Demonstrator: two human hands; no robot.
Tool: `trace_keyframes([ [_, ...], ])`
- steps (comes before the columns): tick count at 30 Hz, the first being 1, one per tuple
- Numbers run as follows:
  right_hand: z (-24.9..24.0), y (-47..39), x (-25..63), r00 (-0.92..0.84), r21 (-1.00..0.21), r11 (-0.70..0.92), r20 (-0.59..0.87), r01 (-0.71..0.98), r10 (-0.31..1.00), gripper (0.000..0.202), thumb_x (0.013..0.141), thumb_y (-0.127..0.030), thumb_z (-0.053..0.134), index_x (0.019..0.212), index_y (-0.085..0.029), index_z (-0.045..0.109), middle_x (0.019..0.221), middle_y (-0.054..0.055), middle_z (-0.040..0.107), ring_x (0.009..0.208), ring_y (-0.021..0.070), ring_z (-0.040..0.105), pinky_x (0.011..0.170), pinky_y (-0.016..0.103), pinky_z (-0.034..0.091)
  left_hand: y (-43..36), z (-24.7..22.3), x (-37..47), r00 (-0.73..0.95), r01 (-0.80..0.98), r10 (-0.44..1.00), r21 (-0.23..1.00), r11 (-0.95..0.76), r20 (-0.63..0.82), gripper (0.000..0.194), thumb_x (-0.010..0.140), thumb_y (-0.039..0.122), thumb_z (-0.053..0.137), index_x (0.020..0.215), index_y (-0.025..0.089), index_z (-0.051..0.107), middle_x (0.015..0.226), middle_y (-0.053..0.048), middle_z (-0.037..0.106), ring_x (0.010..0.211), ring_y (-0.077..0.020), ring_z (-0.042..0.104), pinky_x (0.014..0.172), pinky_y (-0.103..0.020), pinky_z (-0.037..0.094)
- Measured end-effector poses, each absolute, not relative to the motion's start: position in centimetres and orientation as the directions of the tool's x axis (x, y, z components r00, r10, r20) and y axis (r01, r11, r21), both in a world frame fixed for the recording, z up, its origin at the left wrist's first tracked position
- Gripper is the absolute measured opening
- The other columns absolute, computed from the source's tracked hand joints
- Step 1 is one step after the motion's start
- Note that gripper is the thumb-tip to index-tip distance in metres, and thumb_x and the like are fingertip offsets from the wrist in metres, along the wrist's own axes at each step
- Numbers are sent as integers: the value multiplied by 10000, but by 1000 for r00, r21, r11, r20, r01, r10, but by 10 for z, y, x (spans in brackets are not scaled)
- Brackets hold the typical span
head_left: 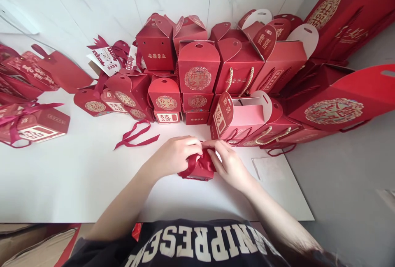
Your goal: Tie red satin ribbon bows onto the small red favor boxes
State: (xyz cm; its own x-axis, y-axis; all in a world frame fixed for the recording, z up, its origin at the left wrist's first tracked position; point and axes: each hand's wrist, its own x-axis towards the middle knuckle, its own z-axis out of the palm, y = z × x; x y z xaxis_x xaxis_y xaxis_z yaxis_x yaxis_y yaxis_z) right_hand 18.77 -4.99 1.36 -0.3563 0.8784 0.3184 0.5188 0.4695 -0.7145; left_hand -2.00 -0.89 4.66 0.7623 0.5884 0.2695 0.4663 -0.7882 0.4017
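Note:
A small red gift box [200, 173] stands on the white table in front of me, partly covered by my hands. Dark red satin ribbon [205, 161] forms a loose bow on its top. From the left, my left hand [179, 154] pinches a loop of this ribbon. On the other side my right hand [227, 161] has its fingers closed on the ribbon, near the top of the box. The fingertips of both hands almost meet over the knot, which they partly hide.
Red gift boxes [199, 67] are stacked along the tiled wall. A loose ribbon [135, 135] lies left of my hands. A ribbon-tied box [43, 124] and red bags [61, 69] are at the far left. An open-topped box [243, 117] stands just beyond my right hand.

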Motion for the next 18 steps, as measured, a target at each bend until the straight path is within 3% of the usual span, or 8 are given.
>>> trace_keyframes([
  [4,13,-49,186,-341,-723,495,366,481,866,202,983,-166,471,1093,-218,632,1010,71,684,953,214,603,864,375,491,-24,31,-19,685,499,462,99,-861,563,206,898,67,521,928,170,697,877,-28,717,741,-132,661,651,-241,518],
  [7,16,-47,187,-368,-739,504,361,447,857,184,971,-198,524,1060,-223,682,988,66,693,925,204,615,857,371,495,-24,17,-24,587,478,392,88,-874,708,183,858,64,594,959,184,687,834,-7,726,683,-112,654,622,-225,506],
  [10,21,-45,190,-398,-752,505,346,423,850,160,948,-199,571,1021,-225,711,970,56,707,903,187,631,852,362,505,-21,13,-29,562,447,374,110,-888,738,170,838,59,614,931,189,672,828,3,737,666,-107,655,615,-223,499],
  [18,23,-39,192,-491,-693,583,366,423,791,90,894,-183,634,927,-220,709,889,40,742,813,174,669,794,342,507,-25,24,-28,662,418,327,30,-908,674,147,902,113,537,840,201,636,739,14,709,597,-95,637,556,-214,458],
])
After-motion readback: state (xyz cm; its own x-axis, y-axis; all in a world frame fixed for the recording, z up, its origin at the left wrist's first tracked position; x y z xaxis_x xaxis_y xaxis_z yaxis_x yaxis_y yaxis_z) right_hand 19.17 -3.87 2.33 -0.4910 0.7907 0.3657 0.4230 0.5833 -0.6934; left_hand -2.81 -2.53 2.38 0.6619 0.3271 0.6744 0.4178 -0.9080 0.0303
